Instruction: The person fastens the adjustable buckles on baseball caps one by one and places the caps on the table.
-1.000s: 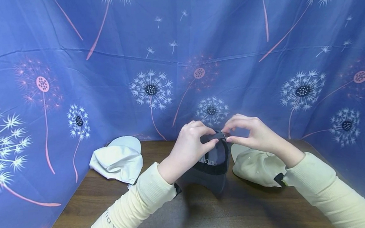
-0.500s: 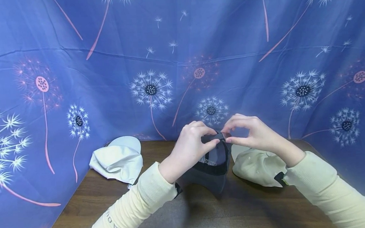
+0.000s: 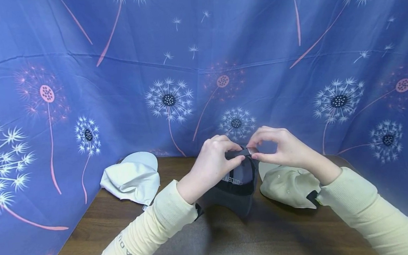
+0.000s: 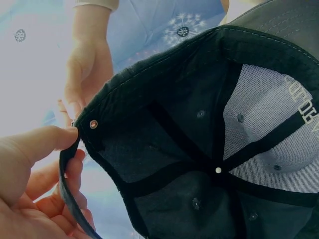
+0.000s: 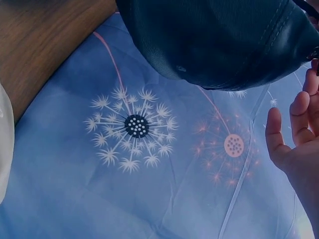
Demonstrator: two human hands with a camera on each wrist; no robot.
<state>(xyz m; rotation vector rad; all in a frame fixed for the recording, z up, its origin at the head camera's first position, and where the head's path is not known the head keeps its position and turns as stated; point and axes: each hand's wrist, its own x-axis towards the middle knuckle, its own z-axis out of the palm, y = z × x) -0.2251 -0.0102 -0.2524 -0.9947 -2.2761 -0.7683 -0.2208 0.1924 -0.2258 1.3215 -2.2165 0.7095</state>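
Observation:
A dark baseball cap (image 3: 240, 185) is held crown tilted, its inside towards me and its brim down over the table. My left hand (image 3: 211, 160) pinches the back strap (image 3: 234, 154) between thumb and fingers. In the left wrist view the strap (image 4: 70, 194) bows away from the cap's rear opening, with the left thumb at its upper end beside a small metal eyelet (image 4: 93, 124). My right hand (image 3: 284, 148) pinches the strap's small metal buckle (image 3: 252, 151). The right wrist view shows the cap's dark outside (image 5: 219, 45) with the right hand (image 5: 301, 132) beside it.
A white cap (image 3: 131, 180) lies on the left of the wooden table (image 3: 287, 235). On the right, behind my right forearm, is a beige cap (image 3: 286, 186). A blue dandelion-print cloth (image 3: 275, 88) hangs around the table's back and sides.
Both hands keep their grip at nearly the same spot. The right fingers have shifted slightly, and the buckle shows a brighter face than a second ago. The other caps have not moved.

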